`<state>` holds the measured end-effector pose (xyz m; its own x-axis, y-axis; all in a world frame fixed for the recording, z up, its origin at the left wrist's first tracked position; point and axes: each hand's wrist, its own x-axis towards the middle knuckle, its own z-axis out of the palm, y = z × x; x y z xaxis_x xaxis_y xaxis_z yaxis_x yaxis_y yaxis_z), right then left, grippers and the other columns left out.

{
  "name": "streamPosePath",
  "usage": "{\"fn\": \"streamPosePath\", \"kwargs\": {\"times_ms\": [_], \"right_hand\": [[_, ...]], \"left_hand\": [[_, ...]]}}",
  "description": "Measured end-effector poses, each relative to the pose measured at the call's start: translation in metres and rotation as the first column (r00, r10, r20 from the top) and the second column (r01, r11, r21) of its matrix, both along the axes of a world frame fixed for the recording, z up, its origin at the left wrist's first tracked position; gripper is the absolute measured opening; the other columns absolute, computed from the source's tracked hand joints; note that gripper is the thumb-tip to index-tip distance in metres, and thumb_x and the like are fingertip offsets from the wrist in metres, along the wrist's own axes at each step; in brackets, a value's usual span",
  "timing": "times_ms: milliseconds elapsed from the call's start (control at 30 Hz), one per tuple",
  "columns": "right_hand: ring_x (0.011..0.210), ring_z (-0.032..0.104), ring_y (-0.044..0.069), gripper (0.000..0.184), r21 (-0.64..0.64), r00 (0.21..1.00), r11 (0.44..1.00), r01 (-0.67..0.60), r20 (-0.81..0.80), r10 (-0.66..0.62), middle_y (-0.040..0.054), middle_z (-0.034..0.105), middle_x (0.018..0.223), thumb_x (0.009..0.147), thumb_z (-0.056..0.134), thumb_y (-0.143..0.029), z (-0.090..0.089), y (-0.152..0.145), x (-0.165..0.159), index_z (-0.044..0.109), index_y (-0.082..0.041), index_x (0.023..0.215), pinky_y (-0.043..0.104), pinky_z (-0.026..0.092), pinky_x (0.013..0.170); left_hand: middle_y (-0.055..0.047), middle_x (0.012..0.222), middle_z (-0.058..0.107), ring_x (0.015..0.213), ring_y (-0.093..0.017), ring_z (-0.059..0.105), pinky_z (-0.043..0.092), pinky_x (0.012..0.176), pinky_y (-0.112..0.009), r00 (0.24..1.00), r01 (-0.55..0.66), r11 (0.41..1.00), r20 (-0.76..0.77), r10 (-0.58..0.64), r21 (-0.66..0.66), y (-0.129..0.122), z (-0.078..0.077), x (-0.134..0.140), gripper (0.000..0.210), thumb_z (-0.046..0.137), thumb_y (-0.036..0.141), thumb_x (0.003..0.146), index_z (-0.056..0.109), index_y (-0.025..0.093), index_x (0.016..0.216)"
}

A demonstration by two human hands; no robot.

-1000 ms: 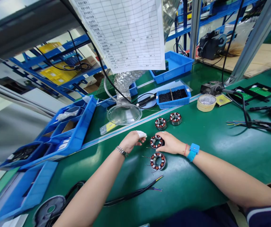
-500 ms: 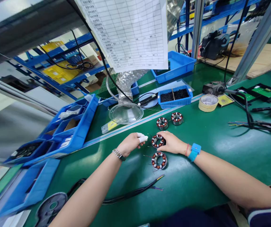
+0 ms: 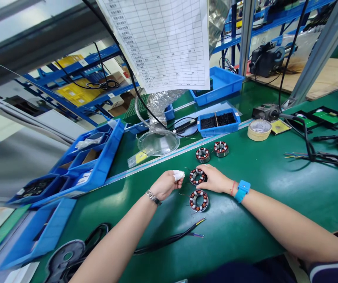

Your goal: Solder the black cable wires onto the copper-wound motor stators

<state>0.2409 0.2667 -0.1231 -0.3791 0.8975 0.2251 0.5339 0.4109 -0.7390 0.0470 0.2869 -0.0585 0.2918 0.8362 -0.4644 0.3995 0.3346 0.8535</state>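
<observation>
Four-fingered grip aside, my right hand [image 3: 215,179] curves its thumb and fingers around a motor stator [image 3: 193,181], a ring with copper windings and white insulators that rests on the green bench. To its left, my left hand [image 3: 169,184] is closed in a pinch, with white covers on its fingertips. Thin lead wires stick out of the stator toward those fingertips; whether they pinch a wire is too small to tell. A second stator [image 3: 191,201] lies just nearer to me. Two more, a stator [image 3: 202,155] and another stator [image 3: 221,149], sit farther back.
A black cable [image 3: 171,238] with bared coloured wires lies in front. Behind the stators stand a clear extraction hood [image 3: 158,142], a blue box of black parts [image 3: 219,131] and a tape roll [image 3: 259,130]. Blue bins [image 3: 105,159] line the left; a paper sheet [image 3: 169,47] hangs overhead.
My left hand has shifted slightly right and down, its fingers still pinched near the stator. My right hand keeps its place around the stator. The view has moved slightly.
</observation>
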Motion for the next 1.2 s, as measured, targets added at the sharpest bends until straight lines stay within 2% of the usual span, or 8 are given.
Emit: {"fn": "streamPosePath", "kwargs": {"times_ms": [100,300,567,800,900,1000,1100,1200], "right_hand": [[0.095,0.051,0.022,0.061,0.004,1.000,1.000,0.004,-0.004,-0.004,0.0087,0.056,0.101,0.058,0.075,-0.036,-0.001,0.000,0.000,0.049,-0.014,0.110,0.035,0.042,0.083],[0.094,0.051,0.022,0.062,0.019,1.000,1.000,0.005,-0.003,-0.005,0.0100,0.057,0.102,0.059,0.074,-0.036,-0.002,0.000,0.001,0.050,-0.012,0.110,0.035,0.042,0.083],[0.098,0.051,0.024,0.059,0.041,0.999,0.998,0.052,0.012,-0.053,0.0113,0.056,0.105,0.061,0.072,-0.037,-0.007,0.005,-0.008,0.050,-0.013,0.110,0.038,0.043,0.085],[0.116,0.041,0.024,0.055,0.091,0.988,0.984,0.153,-0.022,-0.151,0.0154,0.046,0.124,0.078,0.055,-0.027,0.019,-0.013,0.009,0.037,-0.012,0.127,0.041,0.035,0.098],[0.113,0.044,0.021,0.049,0.071,1.000,0.997,-0.026,-0.016,0.027,0.0123,0.049,0.121,0.076,0.055,-0.022,0.033,-0.035,0.022,0.043,-0.014,0.123,0.038,0.037,0.098],[0.115,0.043,0.024,0.074,-0.050,0.975,0.975,-0.216,0.035,0.218,0.0149,0.047,0.123,0.064,0.069,-0.029,0.031,-0.052,0.017,0.038,-0.012,0.128,0.039,0.037,0.097],[0.109,0.047,0.025,0.077,-0.118,0.976,0.971,-0.207,0.049,0.214,0.0145,0.051,0.117,0.061,0.072,-0.034,0.020,-0.058,0.003,0.040,-0.013,0.127,0.038,0.040,0.093],[0.101,0.051,0.024,0.066,-0.109,0.983,0.981,-0.159,0.069,0.167,0.0130,0.055,0.108,0.063,0.070,-0.038,0.015,-0.058,-0.005,0.047,-0.013,0.119,0.037,0.042,0.089]], "left_hand": [[0.001,0.062,0.046,0.053,-0.007,0.042,0.035,0.049,-0.019,1.000,-0.026,1.000,-0.009,0.026,-0.014,-0.006,0.002,-0.003,0.038,0.063,0.048,0.062,0.051,0.012,0.069],[-0.001,0.062,0.052,0.049,-0.007,0.043,0.035,0.048,-0.020,0.987,0.094,0.994,-0.127,-0.100,-0.052,-0.016,0.005,-0.008,0.035,0.064,0.044,0.065,0.053,0.011,0.063],[0.000,0.064,0.053,0.057,-0.008,0.046,0.038,0.057,-0.021,0.982,-0.043,0.999,0.183,0.042,-0.001,-0.021,-0.012,0.000,0.029,0.067,0.037,0.062,0.055,0.012,0.066],[-0.004,0.073,0.061,0.063,-0.012,0.050,0.040,0.059,-0.024,0.993,0.005,0.992,-0.118,0.010,0.124,-0.031,0.011,-0.026,0.030,0.062,0.039,0.069,0.063,0.012,0.082],[-0.004,0.076,0.063,0.067,-0.013,0.052,0.041,0.066,-0.025,0.989,0.046,0.992,-0.142,-0.030,0.113,-0.045,0.003,-0.035,0.031,0.067,0.036,0.064,0.063,0.013,0.085],[-0.004,0.075,0.063,0.068,-0.014,0.054,0.042,0.068,-0.026,0.996,0.024,0.996,-0.092,-0.017,0.083,-0.056,-0.015,-0.029,0.030,0.070,0.036,0.061,0.063,0.013,0.079],[-0.004,0.074,0.063,0.067,-0.015,0.054,0.043,0.067,-0.026,0.997,0.012,0.979,-0.080,0.005,0.205,-0.058,-0.018,-0.019,0.025,0.066,0.038,0.066,0.062,0.014,0.073],[-0.004,0.074,0.062,0.071,-0.016,0.055,0.042,0.070,-0.026,0.982,0.094,0.862,-0.191,0.003,0.498,-0.053,0.005,-0.017,0.020,0.061,0.036,0.071,0.061,0.016,0.070]]}}
